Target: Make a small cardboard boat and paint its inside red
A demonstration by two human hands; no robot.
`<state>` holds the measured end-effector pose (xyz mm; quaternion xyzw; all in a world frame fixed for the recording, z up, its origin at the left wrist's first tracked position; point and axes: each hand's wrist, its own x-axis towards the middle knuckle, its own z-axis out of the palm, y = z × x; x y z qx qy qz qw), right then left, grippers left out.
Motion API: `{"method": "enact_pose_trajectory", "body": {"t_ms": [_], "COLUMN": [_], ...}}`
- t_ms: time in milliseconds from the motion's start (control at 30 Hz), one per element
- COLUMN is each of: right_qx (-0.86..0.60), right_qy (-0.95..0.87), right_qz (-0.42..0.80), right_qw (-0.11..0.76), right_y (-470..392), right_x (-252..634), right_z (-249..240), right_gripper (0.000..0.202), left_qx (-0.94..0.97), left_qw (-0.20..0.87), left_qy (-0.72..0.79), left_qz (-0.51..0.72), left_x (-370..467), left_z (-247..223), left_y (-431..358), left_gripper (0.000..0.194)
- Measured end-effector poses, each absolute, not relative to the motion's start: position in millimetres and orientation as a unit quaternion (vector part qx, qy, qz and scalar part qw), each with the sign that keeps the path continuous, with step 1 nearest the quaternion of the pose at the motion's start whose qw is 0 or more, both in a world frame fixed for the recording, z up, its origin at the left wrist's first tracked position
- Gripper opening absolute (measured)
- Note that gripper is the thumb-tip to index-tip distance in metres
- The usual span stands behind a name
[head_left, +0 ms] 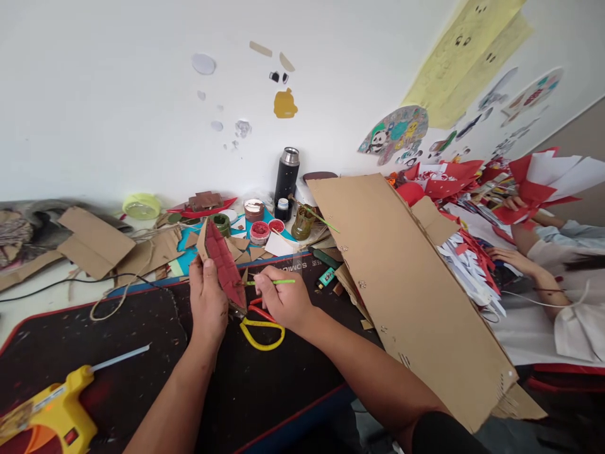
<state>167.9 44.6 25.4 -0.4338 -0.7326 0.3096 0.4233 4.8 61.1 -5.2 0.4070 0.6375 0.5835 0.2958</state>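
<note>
My left hand (208, 299) grips a small cardboard boat shape (223, 265), held up on edge with its red-painted inside facing right. My right hand (286, 299) is closed on a thin green-handled paintbrush (276, 282), whose tip meets the red surface near the lower end. Below the hands lie scissors (263, 334) with yellow and red handles on the dark mat. Just behind stand open paint pots: a pink-red one (259, 232), a smaller red one (276, 226) and a green one (220, 222).
A yellow glue gun (61, 403) lies at the lower left. A large cardboard sheet (406, 290) slants across the right side. By the wall stands a black thermos (287, 173), near a murky jar (302, 224). Another person's hands (513, 258) are among papers at the right.
</note>
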Motion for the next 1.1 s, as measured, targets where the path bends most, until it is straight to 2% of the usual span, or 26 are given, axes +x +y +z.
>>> {"method": "enact_pose_trajectory", "body": {"t_ms": [467,833,1100], "right_qx": [-0.443,-0.445,-0.432], "right_qy": [-0.743,-0.714,-0.748], "right_qz": [0.288,0.313,0.292], "right_qw": [0.412,0.441,0.411], "right_y": [44.8,45.5,49.1], "right_x": [167.4,171.6,164.8], "right_z": [27.9,26.9,28.3], "right_gripper": [0.04,0.042,0.042], "left_qx": [0.41,0.408,0.42], "left_qw": [0.279,0.276,0.291], "left_qy": [0.639,0.637,0.636], "left_qz": [0.587,0.593,0.579], "left_x": [4.0,3.6,5.5], "left_z": [-6.8,-5.1,-4.7], "left_y": [61.4,61.2,60.1], "left_gripper": [0.064,0.067,0.066]}}
